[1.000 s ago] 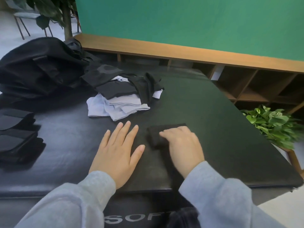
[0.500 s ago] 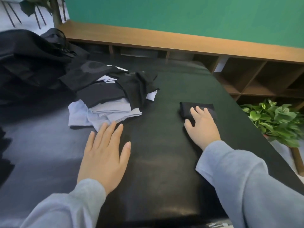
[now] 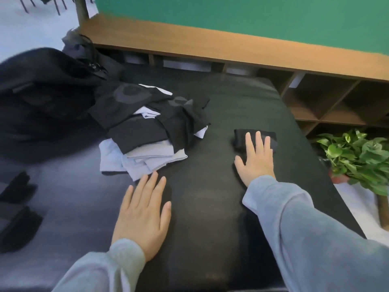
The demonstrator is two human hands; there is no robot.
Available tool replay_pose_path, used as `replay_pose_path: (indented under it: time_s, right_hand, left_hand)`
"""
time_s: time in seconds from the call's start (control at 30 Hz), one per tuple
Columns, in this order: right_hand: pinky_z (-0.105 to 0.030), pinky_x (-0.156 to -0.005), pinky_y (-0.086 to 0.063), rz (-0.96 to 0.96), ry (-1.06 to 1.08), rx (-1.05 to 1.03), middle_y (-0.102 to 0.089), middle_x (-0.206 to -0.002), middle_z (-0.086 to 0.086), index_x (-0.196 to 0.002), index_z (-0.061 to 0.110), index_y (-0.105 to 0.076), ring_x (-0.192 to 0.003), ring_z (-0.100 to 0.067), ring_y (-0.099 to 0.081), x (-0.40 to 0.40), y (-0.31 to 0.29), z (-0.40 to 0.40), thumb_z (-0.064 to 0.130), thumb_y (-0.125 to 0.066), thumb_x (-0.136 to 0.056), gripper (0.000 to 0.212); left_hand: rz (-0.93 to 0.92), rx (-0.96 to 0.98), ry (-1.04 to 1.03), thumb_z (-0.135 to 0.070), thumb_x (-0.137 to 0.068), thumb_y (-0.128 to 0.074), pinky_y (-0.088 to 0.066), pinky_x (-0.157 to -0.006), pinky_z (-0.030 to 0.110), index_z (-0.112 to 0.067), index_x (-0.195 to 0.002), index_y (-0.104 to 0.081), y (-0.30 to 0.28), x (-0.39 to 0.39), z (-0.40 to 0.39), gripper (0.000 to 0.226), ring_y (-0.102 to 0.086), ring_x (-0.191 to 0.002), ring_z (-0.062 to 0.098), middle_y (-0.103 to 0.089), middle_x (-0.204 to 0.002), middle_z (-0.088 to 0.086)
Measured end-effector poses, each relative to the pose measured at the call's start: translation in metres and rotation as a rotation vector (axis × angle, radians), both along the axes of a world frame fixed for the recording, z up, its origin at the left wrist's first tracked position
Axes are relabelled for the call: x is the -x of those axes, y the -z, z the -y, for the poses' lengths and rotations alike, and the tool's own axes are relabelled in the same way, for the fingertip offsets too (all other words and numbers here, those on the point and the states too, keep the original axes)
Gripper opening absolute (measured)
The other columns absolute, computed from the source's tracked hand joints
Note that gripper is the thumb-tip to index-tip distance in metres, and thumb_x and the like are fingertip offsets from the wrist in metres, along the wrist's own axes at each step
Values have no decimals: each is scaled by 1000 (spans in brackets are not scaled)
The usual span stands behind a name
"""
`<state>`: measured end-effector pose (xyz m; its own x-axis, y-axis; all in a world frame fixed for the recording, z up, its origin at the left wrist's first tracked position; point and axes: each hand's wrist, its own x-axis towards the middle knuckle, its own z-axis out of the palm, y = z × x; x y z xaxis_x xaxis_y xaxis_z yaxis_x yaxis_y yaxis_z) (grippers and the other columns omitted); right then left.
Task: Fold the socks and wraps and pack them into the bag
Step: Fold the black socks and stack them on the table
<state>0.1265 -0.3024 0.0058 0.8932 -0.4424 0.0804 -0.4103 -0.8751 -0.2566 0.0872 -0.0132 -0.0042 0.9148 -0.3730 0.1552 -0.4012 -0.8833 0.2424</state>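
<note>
A small folded black piece (image 3: 240, 139) lies on the right part of the black padded table (image 3: 210, 207). My right hand (image 3: 255, 159) rests flat on it, fingers spread, covering its near half. My left hand (image 3: 144, 213) lies flat and open on the table, just below a loose pile of black and pale blue socks and wraps (image 3: 147, 127). The black bag (image 3: 42, 98) slumps at the far left. Folded black pieces (image 3: 16, 209) are stacked at the left edge.
A wooden shelf unit (image 3: 315, 98) with open cubbies runs behind the table under a green wall. A potted green plant (image 3: 357, 159) stands on the floor to the right of the table's edge.
My right hand slid the folded black piece from in front of me out to the right side of the table and now presses on it. My left hand stayed flat near the pile.
</note>
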Motion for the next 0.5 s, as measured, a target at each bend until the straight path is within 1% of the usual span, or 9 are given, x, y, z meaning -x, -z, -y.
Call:
replay_pose_path:
  time_s: [0.07,0.13,0.23,0.33,0.4,0.43,0.47,0.5]
  right_hand:
    - [-38,-117,3,-23,-10,22,12,-158,3,-150,28,-1,-143,-23,17,8,-2,-5,38,-45,-93,73]
    - [-37,-117,4,-65,-40,20,15,-157,4,-150,29,1,-142,-22,19,21,-3,-12,38,-43,-94,72]
    - [-34,-115,9,-98,-101,14,18,-156,7,-149,31,3,-141,-19,23,40,-3,-25,37,-40,-95,70]
    - [-33,-114,12,-145,-151,49,21,-155,6,-148,30,8,-140,-20,26,56,-3,-39,41,-35,-95,69]
    - [-31,-113,14,-143,-202,57,25,-152,10,-146,32,12,-138,-16,31,65,-3,-52,52,-21,-89,69]
    - [-30,-111,17,-126,-229,52,26,-148,14,-144,33,14,-135,-12,33,69,-3,-59,56,-10,-80,72]
    - [-29,-109,18,-116,-256,51,28,-145,16,-143,34,15,-133,-10,35,73,-1,-66,58,-3,-73,76]
    - [-28,-108,19,-115,-281,53,28,-144,17,-142,35,14,-132,-9,36,78,0,-73,58,1,-69,78]
  left_hand:
    - [-7,-17,6,-36,-90,-31,-10,-109,34,-13,-135,-47,0,-2,0,53,-27,-133,17,-45,-142,5]
    - [-12,-35,12,-35,-90,-31,-10,-109,34,-12,-134,-47,0,-1,-1,52,-28,-133,18,-46,-141,5]
    - [-28,-16,17,-35,-90,-31,-10,-109,34,-13,-134,-45,-2,0,-2,51,-28,-133,18,-46,-141,6]
    - [-12,26,9,-36,-89,-31,-13,-109,35,-13,-134,-41,-5,0,-2,51,-26,-134,21,-42,-143,8]
    - [-18,64,-23,-37,-88,-33,-14,-109,36,-13,-134,-38,-7,-3,-2,53,-20,-137,22,-37,-145,9]
    - [-20,85,-40,-38,-88,-33,-12,-110,36,-13,-135,-37,-9,-3,-1,54,-17,-138,22,-34,-147,10]
    - [-15,115,-57,-38,-88,-32,-8,-111,33,-14,-137,-35,-11,-3,-1,55,-13,-139,21,-30,-149,10]
    - [0,152,-74,-38,-90,-31,-1,-113,30,-15,-140,-31,-14,-3,-2,56,-6,-140,19,-22,-153,8]
